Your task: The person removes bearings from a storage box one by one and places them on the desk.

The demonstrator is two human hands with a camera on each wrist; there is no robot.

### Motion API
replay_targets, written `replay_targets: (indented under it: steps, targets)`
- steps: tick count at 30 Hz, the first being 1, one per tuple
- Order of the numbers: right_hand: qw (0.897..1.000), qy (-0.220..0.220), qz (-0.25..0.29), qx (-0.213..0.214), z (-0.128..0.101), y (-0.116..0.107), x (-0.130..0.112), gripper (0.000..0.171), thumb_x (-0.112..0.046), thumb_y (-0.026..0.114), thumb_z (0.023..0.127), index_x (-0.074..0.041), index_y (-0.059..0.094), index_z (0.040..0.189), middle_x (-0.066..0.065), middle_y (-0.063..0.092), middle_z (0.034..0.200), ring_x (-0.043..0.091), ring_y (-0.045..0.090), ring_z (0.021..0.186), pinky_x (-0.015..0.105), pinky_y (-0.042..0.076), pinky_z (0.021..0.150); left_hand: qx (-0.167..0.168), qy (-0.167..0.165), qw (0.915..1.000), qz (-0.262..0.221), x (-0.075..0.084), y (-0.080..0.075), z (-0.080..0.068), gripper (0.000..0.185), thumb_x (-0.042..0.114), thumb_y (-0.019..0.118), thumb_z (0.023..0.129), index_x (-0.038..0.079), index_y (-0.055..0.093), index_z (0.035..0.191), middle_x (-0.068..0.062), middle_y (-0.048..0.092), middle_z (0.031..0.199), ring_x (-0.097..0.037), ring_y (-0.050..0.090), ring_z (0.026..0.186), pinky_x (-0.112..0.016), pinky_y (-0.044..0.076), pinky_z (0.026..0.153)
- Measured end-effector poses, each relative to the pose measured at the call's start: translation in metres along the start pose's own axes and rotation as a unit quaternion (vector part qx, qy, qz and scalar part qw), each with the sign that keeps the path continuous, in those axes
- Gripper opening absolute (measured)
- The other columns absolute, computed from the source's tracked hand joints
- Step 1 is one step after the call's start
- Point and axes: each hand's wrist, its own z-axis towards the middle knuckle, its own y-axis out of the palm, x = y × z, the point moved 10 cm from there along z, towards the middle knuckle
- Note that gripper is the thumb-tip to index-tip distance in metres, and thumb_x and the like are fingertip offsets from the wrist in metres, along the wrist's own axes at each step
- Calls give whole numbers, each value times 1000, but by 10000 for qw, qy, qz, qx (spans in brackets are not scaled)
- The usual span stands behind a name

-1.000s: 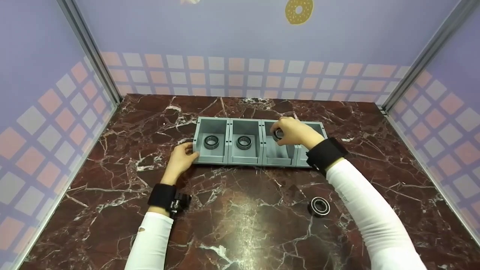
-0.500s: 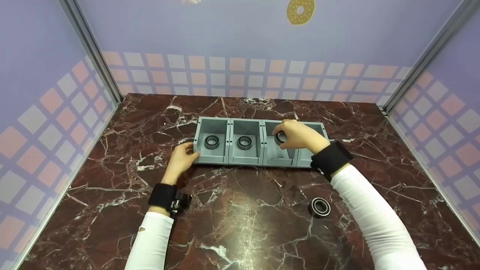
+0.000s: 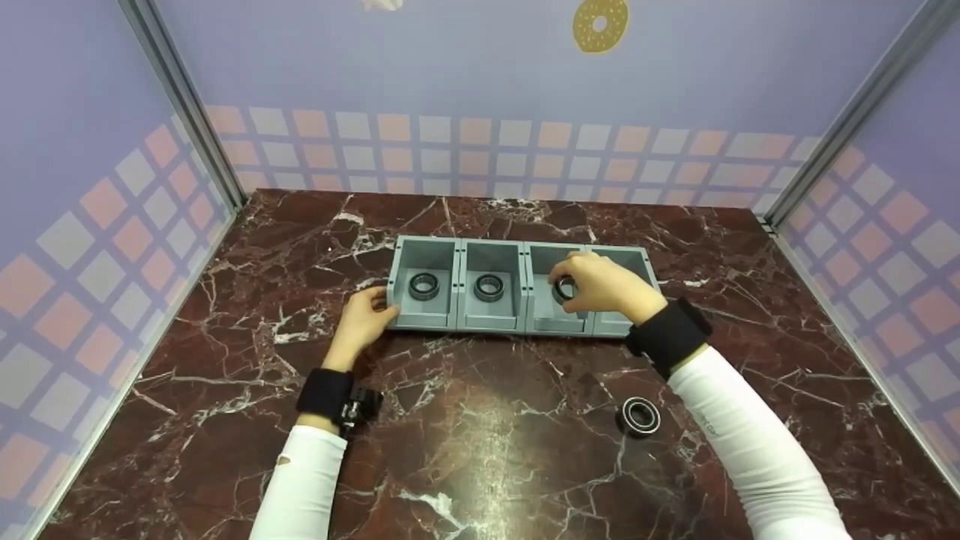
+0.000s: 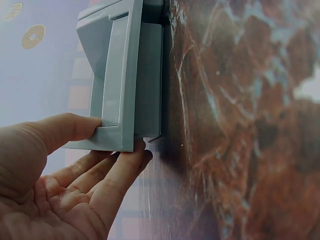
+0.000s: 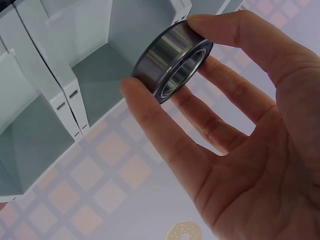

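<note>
Overhead, a steel ball bearing (image 5: 172,59) was pinched edgewise between thumb and fingertips of the right hand (image 3: 606,285) above the third compartment of the grey four-bin tray (image 3: 460,319), whose left end, at nine o'clock, was gripped by the left hand (image 3: 363,318). Released on edge, it could likely roll or bounce out. One bearing (image 3: 424,285) lay in the first compartment and another (image 3: 489,286) in the second; a spare bearing (image 3: 640,415) sat on the marble at five o'clock.

Two bearings (image 3: 456,286) in tray (image 3: 517,322); one bearing (image 3: 640,415) before it.
</note>
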Motion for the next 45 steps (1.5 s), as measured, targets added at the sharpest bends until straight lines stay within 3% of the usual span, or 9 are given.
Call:
replay_targets:
  steps: [9,19,35,45]
  targets:
    - [9998,-134,-68,104,-11,2,-10,38,-6,78,80,-1,73,117,20,69,113,36,62,99,53,52,86,0,42,10000,-36,1,1,-1,50,5,57,98,-17,48,142,-38,56,141,-47,57,134,-50,49,114]
    - [9997,-215,-49,92,-22,5,-23,36,-6,77,80,-4,74,116,18,68,111,31,62,93,49,54,83,0,60,10000,45,2,0,-1,51,6,57,98,-16,47,143,-38,55,142,-47,57,134,-51,49,114]
    - [9992,-391,-64,51,-41,16,-40,41,-3,77,79,-2,73,120,18,69,116,34,67,102,50,56,90,-9,37,10000,88,0,0,-1,51,6,56,98,-16,48,143,-38,55,142,-48,56,134,-52,49,114]
    - [9987,-465,-107,183,-53,26,-48,35,-10,82,78,-6,75,112,13,68,104,29,69,91,43,60,83,-64,12,10000,53,-1,0,-1,52,7,57,99,-16,46,144,-38,53,144,-48,55,135,-52,47,116]
